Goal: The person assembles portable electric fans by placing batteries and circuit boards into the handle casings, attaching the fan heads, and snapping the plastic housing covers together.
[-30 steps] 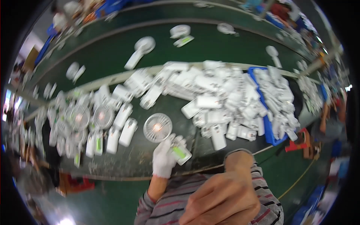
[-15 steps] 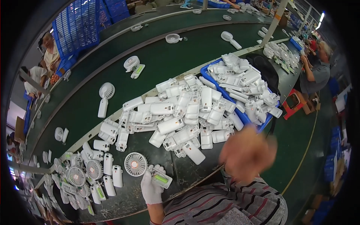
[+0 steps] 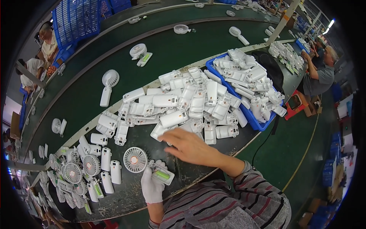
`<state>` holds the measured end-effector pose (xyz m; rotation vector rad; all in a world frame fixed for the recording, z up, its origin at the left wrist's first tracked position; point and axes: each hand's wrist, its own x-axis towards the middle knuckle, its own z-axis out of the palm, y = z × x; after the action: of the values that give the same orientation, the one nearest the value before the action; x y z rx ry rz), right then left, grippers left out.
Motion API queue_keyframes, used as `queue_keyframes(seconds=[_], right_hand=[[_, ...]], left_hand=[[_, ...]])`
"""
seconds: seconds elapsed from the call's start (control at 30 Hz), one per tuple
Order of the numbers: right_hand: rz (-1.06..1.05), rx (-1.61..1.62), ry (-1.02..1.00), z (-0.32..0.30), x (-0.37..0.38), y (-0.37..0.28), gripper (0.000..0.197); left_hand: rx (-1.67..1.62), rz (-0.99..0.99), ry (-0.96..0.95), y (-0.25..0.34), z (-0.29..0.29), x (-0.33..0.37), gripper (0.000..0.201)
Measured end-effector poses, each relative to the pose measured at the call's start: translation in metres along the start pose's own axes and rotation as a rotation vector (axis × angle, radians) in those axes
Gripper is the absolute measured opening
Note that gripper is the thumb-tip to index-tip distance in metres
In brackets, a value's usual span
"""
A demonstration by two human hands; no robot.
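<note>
Behind our dark, scuffed desk [image 3: 187, 171] runs a wide green belt [image 3: 164, 49]. From the head view, our white-gloved left hand [image 3: 152, 187] is clamped on a white plastic fan [image 3: 135, 160] with a green cylinder [image 3: 162, 174] in its uncovered handle; its round, slotted head lies up-left, the handle slanting down-right. Our bare right hand [image 3: 187, 147] has its fingers parted, nothing visibly gripped, by the near edge of a heap of white plastic casings [image 3: 187, 97]. One oblong white casing [image 3: 173, 119] lies just beyond it, long axis rising rightward, nearer to this hand; we cannot tell whether they touch.
</note>
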<state>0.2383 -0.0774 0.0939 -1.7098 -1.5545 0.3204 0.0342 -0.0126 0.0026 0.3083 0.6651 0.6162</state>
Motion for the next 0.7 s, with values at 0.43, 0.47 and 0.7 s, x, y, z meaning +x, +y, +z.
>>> queue_keyframes(seconds=[0.43, 0.47, 0.7], right_hand=[[0.015, -0.189, -0.031, 0.033, 0.027, 0.020, 0.045], [0.009, -0.185, -0.048, 0.034, 0.031, 0.016, 0.045], [-0.109, -0.266, -0.247, 0.044, 0.048, 0.024, 0.046]], left_hand=[[-0.095, 0.008, -0.036, 0.006, -0.001, -0.004, 0.023], [-0.080, 0.019, -0.027, 0.005, -0.001, -0.004, 0.022], [-0.100, 0.032, -0.048, 0.004, 0.000, 0.000, 0.026]])
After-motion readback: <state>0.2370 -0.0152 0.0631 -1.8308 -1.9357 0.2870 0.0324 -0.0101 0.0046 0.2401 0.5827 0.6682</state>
